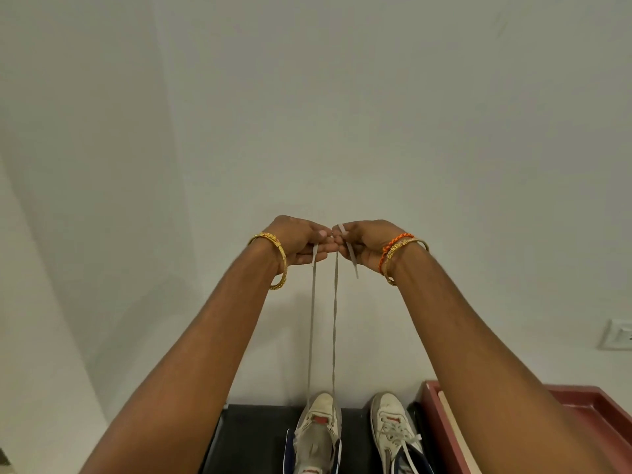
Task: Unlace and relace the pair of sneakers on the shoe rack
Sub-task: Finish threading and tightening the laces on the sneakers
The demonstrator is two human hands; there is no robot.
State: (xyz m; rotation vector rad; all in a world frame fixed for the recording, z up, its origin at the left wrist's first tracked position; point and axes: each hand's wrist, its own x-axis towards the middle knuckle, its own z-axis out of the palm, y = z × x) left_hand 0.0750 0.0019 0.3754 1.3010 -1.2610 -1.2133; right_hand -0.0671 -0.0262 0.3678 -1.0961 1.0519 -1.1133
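Both arms are raised in front of a plain off-white wall [307, 114]. The left hand [301, 244] pinches one end of a flat, pale grey woven lace [312, 336]; the right hand [366, 244] pinches the other end, whose stiff tip hangs below the palm. The two hands are touching at the fingertips, fingers curled around the lace ends. Both strands run taut and nearly parallel down to the left sneaker [316, 436].

The left sneaker is white with scuffed fabric, a rounded toe cap, a red tongue label and dark blue sides; only its lowest eyelets carry lace. The right sneaker [395, 429], just beside it on the right, matches it and is laced across, with loose ends lying on the tongue. Both stand with toes toward the wall on the shoe rack [253, 436], a smooth black flat top.

A gold bangle [278, 261] circles the left wrist. An orange twisted thread [393, 246] and a second gold band sit on the right wrist. A maroon tray [602, 398] with a raised rim lies to the right. A white wall socket [620, 333] is at the right edge.
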